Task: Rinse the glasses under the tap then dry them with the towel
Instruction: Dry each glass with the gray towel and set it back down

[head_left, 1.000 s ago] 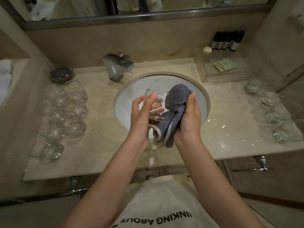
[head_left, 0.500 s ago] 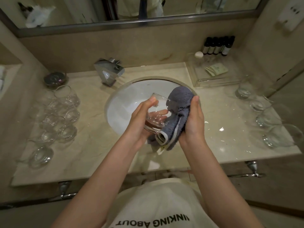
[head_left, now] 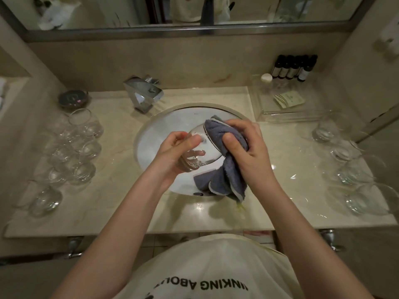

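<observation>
Left hand (head_left: 172,153) wraps round clear round drinking glass (head_left: 199,151), tipped on side, above white round sink (head_left: 151,143). Right hand (head_left: 248,149) squeezes blue-grey fluffy towel (head_left: 224,169) vs glass rim. More clear glasses (head_left: 75,147) sit on beige stone counter (head_left: 103,203), both sides. Shiny metal tap (head_left: 143,93) at back.

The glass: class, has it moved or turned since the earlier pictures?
Yes. The glass has tipped over above the sink: its mouth, earlier facing up, now faces right into the towel.
</observation>
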{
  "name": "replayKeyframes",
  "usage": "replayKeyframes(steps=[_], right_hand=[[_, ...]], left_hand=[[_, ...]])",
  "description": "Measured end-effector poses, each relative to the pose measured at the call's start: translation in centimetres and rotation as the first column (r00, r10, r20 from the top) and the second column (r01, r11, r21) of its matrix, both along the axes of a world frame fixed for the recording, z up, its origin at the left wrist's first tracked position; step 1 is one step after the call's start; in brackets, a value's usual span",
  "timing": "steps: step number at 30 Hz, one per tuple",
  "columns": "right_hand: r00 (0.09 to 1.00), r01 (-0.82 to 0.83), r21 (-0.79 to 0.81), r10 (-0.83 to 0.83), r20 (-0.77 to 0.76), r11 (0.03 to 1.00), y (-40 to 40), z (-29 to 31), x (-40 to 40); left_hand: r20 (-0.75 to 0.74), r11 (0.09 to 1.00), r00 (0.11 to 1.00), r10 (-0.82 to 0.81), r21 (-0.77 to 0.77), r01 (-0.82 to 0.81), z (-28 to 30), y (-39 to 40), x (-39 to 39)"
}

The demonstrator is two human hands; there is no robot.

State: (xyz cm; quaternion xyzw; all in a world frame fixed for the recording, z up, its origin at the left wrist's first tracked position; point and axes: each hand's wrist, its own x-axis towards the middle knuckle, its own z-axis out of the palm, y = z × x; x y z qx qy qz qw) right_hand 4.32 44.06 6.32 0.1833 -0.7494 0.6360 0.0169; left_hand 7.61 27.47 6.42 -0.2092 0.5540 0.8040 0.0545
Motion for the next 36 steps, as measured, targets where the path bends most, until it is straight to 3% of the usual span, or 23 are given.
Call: replayKeyframes(steps=[11, 17, 27, 32, 36], right_hand=[[0.990, -0.140, 0.115, 0.140, 0.008, 0.983, -0.9, 0.0, -0.3], [0.976, -0.216, 0.252, 0.209, 0.054, 0.943, -1.3, -0.1, -0.9], [0.957, -0.290, 0.401, 0.268, 0.111, 0.869, -2.0, -0.4, -1.4], [0.912, -0.398, 0.367, 0.318, 0.260, 0.841, -2.4, -0.2, -1.0], [0.841, -0.486, 0.190, 0.397, 0.368, 0.853, -2.5, -0.1, -1.1]], left_hand=[[0.047, 0.967, 0.985, 0.167, 0.188, -0.173, -0.8, 1.0, -0.4], [-0.001, 0.991, 0.991, 0.130, 0.032, -0.130, -0.8, 0.0, -0.8], [-0.009, 0.993, 0.995, 0.098, -0.064, -0.099, -1.0, -0.9, -0.8], [-0.023, 0.983, 0.996, 0.081, -0.161, -0.084, -0.6, -0.9, -1.0], [-0.108, 0.957, 0.992, 0.063, -0.276, -0.091, -0.5, -0.8, -1.3]])
